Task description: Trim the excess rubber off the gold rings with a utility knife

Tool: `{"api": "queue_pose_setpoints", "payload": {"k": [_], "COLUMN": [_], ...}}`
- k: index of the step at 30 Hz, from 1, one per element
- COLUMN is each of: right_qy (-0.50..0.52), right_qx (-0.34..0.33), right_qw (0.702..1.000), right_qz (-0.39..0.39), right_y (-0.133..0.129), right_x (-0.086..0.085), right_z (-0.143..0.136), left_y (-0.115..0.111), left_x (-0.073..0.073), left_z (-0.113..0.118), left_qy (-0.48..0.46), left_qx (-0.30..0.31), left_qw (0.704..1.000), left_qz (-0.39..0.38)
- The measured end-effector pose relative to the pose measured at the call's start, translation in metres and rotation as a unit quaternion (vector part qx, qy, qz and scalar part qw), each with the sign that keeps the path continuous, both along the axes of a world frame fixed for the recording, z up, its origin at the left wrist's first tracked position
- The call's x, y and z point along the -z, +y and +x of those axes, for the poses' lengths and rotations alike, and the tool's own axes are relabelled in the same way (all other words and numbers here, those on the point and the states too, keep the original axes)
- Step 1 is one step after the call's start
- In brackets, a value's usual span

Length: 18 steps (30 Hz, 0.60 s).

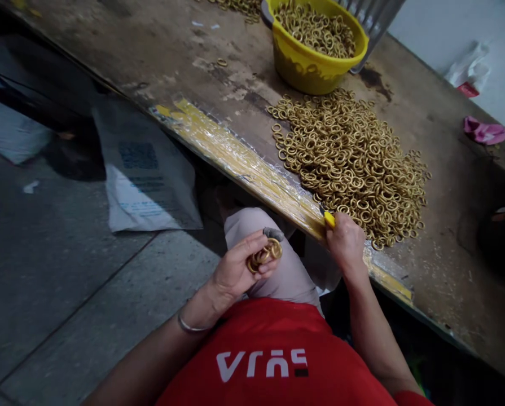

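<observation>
Several brass-coloured rings (264, 256) are gathered in my left hand (244, 260), which is closed round them above my lap. A dark grey covering wraps the tip of one of its fingers. My right hand (346, 239) is closed on a tool with a yellow handle (329, 219), at the table's front edge. A short dark end sticks out of the handle; the rest is hidden in my fist, so its exact kind does not show. Just beyond that hand, a large heap of the same rings (354, 163) lies on the table.
A yellow basin (305, 73) full of rings stands behind the heap. Yellow tape (235, 149) covers part of the edge of the table (184, 62). A white printed sack (146, 175) stands on the floor at left. A pink cloth (484, 131) lies at far right.
</observation>
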State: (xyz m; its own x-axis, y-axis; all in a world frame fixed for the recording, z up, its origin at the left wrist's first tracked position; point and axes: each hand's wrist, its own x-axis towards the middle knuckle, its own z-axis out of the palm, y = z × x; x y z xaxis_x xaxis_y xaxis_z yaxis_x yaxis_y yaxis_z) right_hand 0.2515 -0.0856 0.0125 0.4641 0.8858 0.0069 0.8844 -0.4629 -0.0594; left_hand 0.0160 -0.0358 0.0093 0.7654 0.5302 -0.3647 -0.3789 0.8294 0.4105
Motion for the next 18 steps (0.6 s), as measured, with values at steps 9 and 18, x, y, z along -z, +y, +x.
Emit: {"api": "queue_pose_setpoints", "payload": {"k": [9,18], "right_qy": [0.676,0.824], "right_qx": [0.058,0.123], "right_qw": [0.714,0.533], "right_qz": [0.175,0.143], "right_y": [-0.009,-0.005], "right_x": [-0.02,-0.017], "right_z": [-0.049,-0.084], "left_y": [0.0,-0.007], "left_x": [0.006,0.0], "left_z": [0.001,0.002], "left_qy": [-0.039,0.008], "left_qx": [0.113,-0.03], "left_qw": [0.992,0.998], "left_qz": [-0.028,0.046]}}
